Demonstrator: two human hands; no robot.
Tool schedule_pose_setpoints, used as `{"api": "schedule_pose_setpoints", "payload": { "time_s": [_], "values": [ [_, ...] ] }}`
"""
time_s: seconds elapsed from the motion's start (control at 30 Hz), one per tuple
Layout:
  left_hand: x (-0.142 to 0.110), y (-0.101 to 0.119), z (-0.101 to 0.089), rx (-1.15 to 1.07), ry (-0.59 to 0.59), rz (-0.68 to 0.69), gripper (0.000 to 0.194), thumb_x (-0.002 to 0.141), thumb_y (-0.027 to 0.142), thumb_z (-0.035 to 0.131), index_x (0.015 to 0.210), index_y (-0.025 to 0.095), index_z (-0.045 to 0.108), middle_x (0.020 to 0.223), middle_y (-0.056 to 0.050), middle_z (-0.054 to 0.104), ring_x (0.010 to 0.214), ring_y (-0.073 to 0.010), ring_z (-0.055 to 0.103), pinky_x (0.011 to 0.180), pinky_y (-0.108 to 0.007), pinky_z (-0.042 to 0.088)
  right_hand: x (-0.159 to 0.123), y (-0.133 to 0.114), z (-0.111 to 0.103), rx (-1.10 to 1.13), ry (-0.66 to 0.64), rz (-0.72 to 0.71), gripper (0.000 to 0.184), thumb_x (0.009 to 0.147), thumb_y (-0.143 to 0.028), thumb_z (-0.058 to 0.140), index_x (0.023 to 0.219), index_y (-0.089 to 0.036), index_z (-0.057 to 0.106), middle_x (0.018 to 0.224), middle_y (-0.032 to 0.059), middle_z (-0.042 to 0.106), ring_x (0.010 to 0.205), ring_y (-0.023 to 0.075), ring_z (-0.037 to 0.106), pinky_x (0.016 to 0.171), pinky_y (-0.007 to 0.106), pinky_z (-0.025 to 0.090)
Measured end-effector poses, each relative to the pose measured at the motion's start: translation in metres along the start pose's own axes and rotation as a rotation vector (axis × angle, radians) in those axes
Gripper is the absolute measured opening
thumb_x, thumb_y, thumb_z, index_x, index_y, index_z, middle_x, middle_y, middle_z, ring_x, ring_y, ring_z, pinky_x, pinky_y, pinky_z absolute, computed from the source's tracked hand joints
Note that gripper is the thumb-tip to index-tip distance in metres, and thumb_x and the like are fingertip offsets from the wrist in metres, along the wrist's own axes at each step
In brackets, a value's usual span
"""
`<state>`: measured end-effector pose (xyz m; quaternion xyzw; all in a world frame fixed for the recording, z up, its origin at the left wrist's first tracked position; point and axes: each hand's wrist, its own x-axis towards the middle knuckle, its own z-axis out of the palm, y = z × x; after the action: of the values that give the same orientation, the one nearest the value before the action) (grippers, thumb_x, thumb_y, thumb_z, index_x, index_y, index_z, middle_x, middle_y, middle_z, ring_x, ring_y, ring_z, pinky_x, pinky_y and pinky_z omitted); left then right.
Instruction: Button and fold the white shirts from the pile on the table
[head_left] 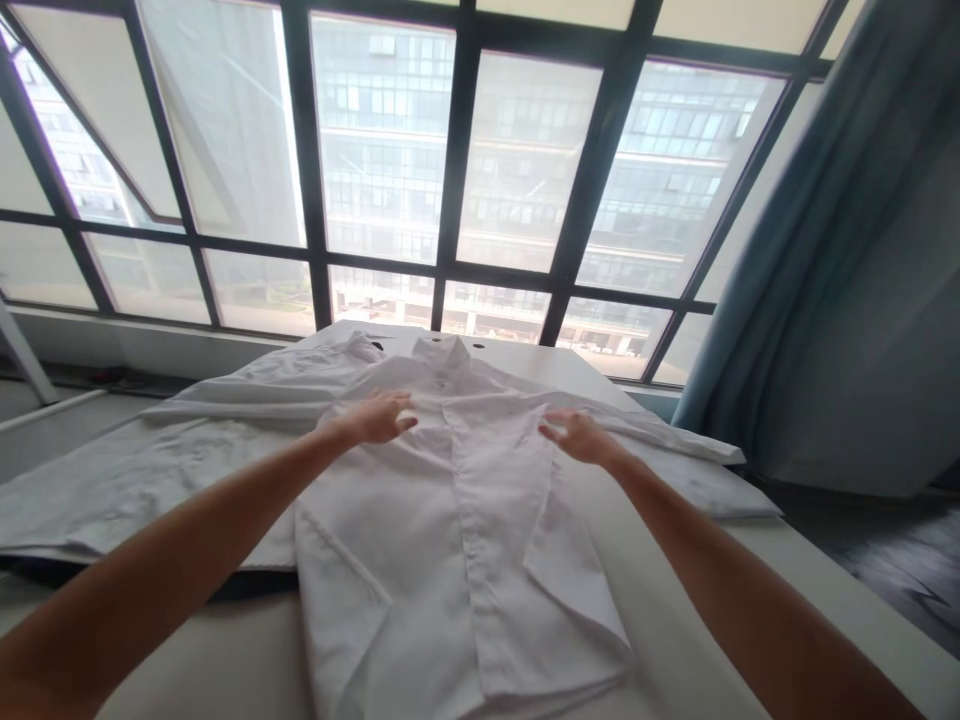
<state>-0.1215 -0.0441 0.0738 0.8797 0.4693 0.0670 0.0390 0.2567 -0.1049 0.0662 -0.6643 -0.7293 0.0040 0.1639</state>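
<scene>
A white button-up shirt lies face up on a white table, collar toward the window, with its sides folded in over the front. My left hand rests palm down on the shirt's chest left of the button line, fingers stretched out. My right hand lies flat on the chest at the right, fingers spread toward the placket. Neither hand holds anything.
More white shirts lie spread in a pile to the left and behind. A large dark-framed window fills the back. A blue-grey curtain hangs at the right. The table's right edge drops to a dark floor.
</scene>
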Motion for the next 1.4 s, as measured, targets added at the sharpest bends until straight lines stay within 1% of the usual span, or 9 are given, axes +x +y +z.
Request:
{"api": "schedule_pose_setpoints", "payload": {
  "time_s": [0.2,0.33,0.47,0.7,0.77,0.83,0.93,1.1,1.4],
  "values": [
    [-0.085,0.025,0.014,-0.155,-0.110,0.279,0.040,0.085,0.054,0.061,0.104,0.021,0.075,0.113,-0.012,0.068,0.104,-0.0256,0.063,0.094,-0.032,0.046,-0.074,-0.039,0.023,0.176,-0.245,-0.264,0.030,0.085,-0.039,0.061,0.103,-0.019,0.074,0.111,0.0110,0.071,0.096,0.0242,0.066,0.088,0.031,0.049],
    [-0.127,0.042,0.010,-0.278,-0.275,0.259,0.032,0.079,0.050,0.068,0.088,0.021,0.075,0.084,-0.004,0.069,0.073,-0.0165,0.062,0.065,-0.022,0.045,-0.095,-0.038,0.016,0.196,-0.316,-0.270,0.038,0.089,-0.047,0.051,0.078,-0.017,0.071,0.073,0.0046,0.068,0.065,0.0165,0.058,0.060,0.026,0.043],
    [-0.157,0.039,-0.001,-0.324,-0.439,0.137,0.023,0.075,0.043,0.069,0.074,0.020,0.073,0.064,0.001,0.064,0.056,-0.0119,0.052,0.050,-0.020,0.034,-0.102,-0.011,0.004,0.088,-0.329,-0.150,0.052,0.084,-0.059,0.052,0.056,-0.016,0.058,0.052,-0.0003,0.052,0.052,0.0118,0.044,0.050,0.025,0.031],
    [-0.181,0.004,-0.025,-0.607,-0.832,-0.004,0.042,0.080,0.059,0.061,0.079,0.018,0.070,0.055,-0.004,0.065,0.041,-0.0150,0.053,0.042,-0.023,0.038,-0.116,0.042,-0.031,0.163,-0.676,0.248,0.039,0.066,-0.054,0.074,0.072,-0.016,0.071,0.068,0.0089,0.071,0.059,0.0198,0.065,0.054,0.026,0.045],
    [-0.176,0.005,-0.019,-0.623,-0.700,0.015,0.049,0.085,0.064,0.054,0.090,0.018,0.071,0.065,-0.007,0.071,0.050,-0.0187,0.063,0.049,-0.027,0.047,-0.117,0.042,-0.032,0.138,-0.582,0.193,0.035,0.071,-0.050,0.071,0.079,-0.016,0.074,0.076,0.0114,0.074,0.068,0.0229,0.069,0.063,0.030,0.050],
    [-0.166,0.014,-0.006,-0.525,-0.373,0.053,0.048,0.088,0.060,0.052,0.099,0.018,0.072,0.084,-0.010,0.075,0.072,-0.0223,0.070,0.068,-0.032,0.055,-0.114,0.035,-0.024,0.112,-0.376,0.066,0.033,0.076,-0.046,0.068,0.090,-0.017,0.076,0.092,0.0130,0.075,0.084,0.0258,0.070,0.076,0.033,0.053],
    [-0.154,0.032,0.018,-0.335,-0.055,0.173,0.044,0.087,0.048,0.061,0.121,0.021,0.067,0.131,-0.012,0.064,0.120,-0.0278,0.060,0.104,-0.039,0.045,-0.109,0.019,-0.006,0.147,-0.195,-0.097,0.035,0.078,-0.038,0.066,0.107,-0.019,0.074,0.116,0.0125,0.070,0.106,0.0276,0.064,0.093,0.036,0.050],
    [-0.154,0.047,0.033,-0.263,-0.222,0.336,0.052,0.087,0.032,0.068,0.138,0.028,0.057,0.154,-0.007,0.042,0.143,-0.0286,0.035,0.117,-0.043,0.030,-0.109,-0.004,0.003,0.025,-0.315,-0.102,0.031,0.073,-0.024,0.071,0.103,-0.021,0.076,0.114,0.0100,0.070,0.101,0.0264,0.065,0.095,0.034,0.047],
    [-0.170,0.079,0.015,-0.232,-0.279,0.547,0.047,0.064,0.036,0.087,0.107,0.025,0.073,0.120,-0.009,0.066,0.109,-0.0277,0.061,0.094,-0.033,0.048,-0.140,-0.057,-0.031,-0.398,-0.645,0.008,0.039,0.045,-0.029,0.091,0.079,-0.016,0.076,0.086,0.0106,0.072,0.080,0.0298,0.069,0.068,0.033,0.049]
  ]
}}
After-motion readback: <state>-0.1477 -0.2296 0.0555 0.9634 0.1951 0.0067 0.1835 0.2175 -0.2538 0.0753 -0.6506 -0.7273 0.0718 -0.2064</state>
